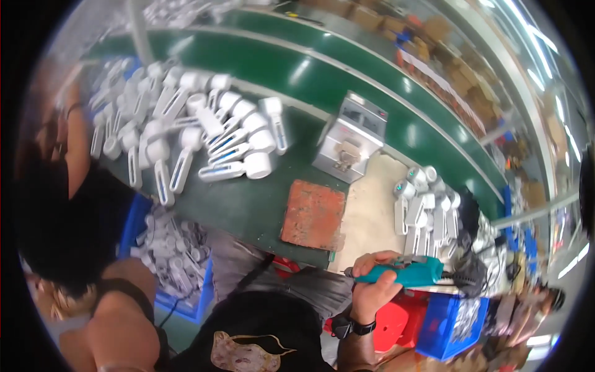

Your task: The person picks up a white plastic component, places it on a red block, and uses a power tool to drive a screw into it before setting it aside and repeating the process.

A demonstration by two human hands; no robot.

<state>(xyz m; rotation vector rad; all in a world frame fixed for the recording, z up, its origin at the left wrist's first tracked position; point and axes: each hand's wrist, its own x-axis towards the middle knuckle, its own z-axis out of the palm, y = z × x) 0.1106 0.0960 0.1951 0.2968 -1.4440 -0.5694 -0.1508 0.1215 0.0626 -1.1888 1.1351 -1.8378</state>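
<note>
My right hand (374, 286), with a dark watch on its wrist, is wrapped round a teal electric screwdriver (414, 273) whose tip points left, over the table's near edge. I cannot see my left hand. Just beyond the screwdriver's tip lies a worn reddish-brown square pad (313, 214) with nothing on it. Behind the pad stands a grey metal box (352, 137) with a small mechanism on its front, perhaps a screw feeder. White handheld devices with round heads (238, 162) lie heaped on the left of the green table (242, 214).
More white devices (427, 211) stand clustered on the right by a cardboard sheet (375, 217). Blue crates (201, 297) with white parts flank my lap. A red stool (392, 325) is at the lower right. A co-worker's arm (77, 146) is at the left. A green conveyor (279, 59) runs behind.
</note>
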